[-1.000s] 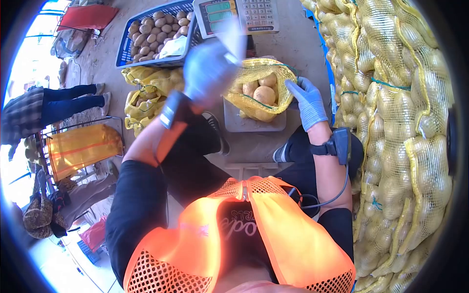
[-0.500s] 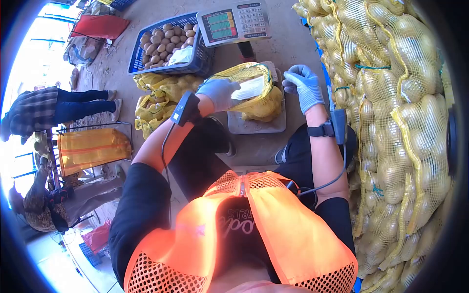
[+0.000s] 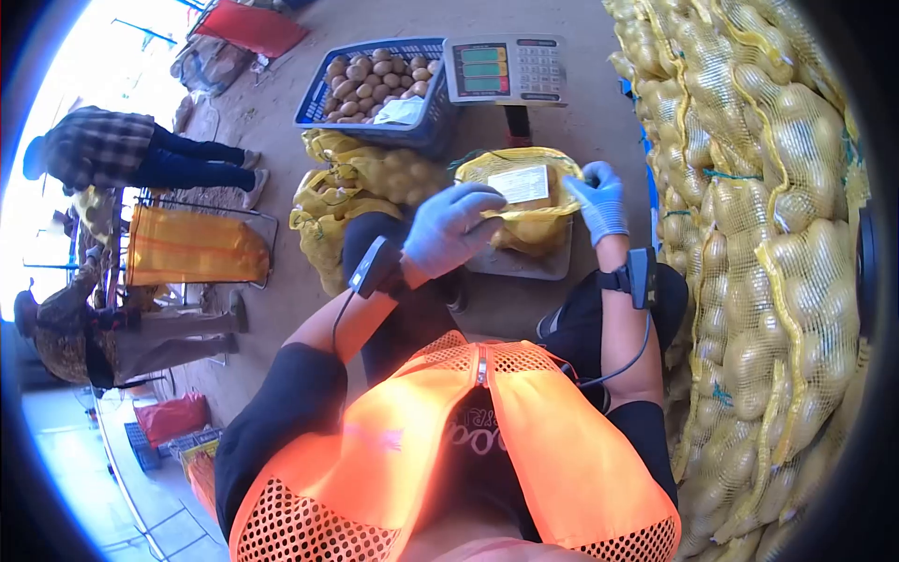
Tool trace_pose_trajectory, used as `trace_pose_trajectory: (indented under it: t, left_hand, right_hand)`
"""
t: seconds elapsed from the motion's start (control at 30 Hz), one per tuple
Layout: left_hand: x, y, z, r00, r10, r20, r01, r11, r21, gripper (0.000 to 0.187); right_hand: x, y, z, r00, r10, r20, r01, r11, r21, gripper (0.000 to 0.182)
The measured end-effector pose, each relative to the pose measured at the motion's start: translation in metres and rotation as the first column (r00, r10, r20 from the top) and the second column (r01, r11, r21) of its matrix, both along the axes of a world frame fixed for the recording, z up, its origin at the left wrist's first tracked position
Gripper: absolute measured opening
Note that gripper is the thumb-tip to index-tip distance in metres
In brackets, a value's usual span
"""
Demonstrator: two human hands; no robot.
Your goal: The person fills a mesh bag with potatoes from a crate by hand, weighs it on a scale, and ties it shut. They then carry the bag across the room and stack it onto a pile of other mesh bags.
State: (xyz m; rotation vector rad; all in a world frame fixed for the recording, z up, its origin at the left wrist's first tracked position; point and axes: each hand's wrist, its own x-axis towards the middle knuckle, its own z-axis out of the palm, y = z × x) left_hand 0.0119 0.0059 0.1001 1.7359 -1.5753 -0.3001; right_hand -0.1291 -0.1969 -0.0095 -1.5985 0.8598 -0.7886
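Observation:
A yellow mesh bag of potatoes (image 3: 532, 232) stands open on the platform of a scale (image 3: 565, 262). Inside its mouth lies a white printed label (image 3: 519, 184). My left hand (image 3: 451, 228), in a grey-blue glove, is at the near left edge of the bag's mouth, its fingers closed on the rim. On the right side, my right hand (image 3: 600, 201), gloved too, pinches the rim of the same bag. Behind the bag, the scale's display (image 3: 483, 69) shows lit green panels.
A blue crate (image 3: 440, 119) of loose potatoes stands behind left, with filled yellow bags (image 3: 393, 175) beside it. Stacked mesh bags of potatoes (image 3: 740, 234) line the right. Two people (image 3: 98, 150) are at the far left, near an orange sheet on a frame (image 3: 192, 245).
My right hand has come down onto the bag's rim. My left hand has drawn back from the label, which now lies flatter in the bag. The view has shifted, moving the scene rightward.

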Motion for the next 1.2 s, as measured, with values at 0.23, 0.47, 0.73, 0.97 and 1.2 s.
trace_pose_trajectory:
  t: [0.23, 0.47, 0.73, 0.97, 1.2]
  left_hand:
    - [0.085, 0.116, -0.053, 0.664, 0.596, 0.452, -0.627, 0.773, -0.098, 0.032]
    - [0.076, 0.111, -0.038, 0.656, 0.606, 0.450, -0.744, 0.618, 0.252, 0.035]
    - [0.068, 0.120, -0.044, 0.655, 0.627, 0.422, -0.721, 0.685, 0.102, 0.030]
    - [0.065, 0.125, -0.043, 0.665, 0.637, 0.391, -0.708, 0.704, 0.057, 0.029]
    - [0.061, 0.128, -0.041, 0.693, 0.607, 0.389, -0.675, 0.736, 0.053, 0.028]
  right_hand:
    - [-0.021, -0.010, 0.032, 0.990, -0.105, -0.092, 0.085, 0.977, -0.197, 0.013]
    - [-0.012, -0.041, -0.016, 0.989, 0.096, 0.110, -0.083, 0.990, -0.113, 0.038]
    - [-0.040, -0.058, -0.064, 0.901, 0.202, -0.384, -0.250, 0.965, -0.079, 0.020]
    - [-0.066, -0.071, -0.010, 0.844, 0.216, -0.492, -0.353, 0.913, -0.205, 0.016]
    - [-0.072, -0.058, -0.024, 0.851, 0.274, -0.448, -0.316, 0.949, -0.021, 0.019]
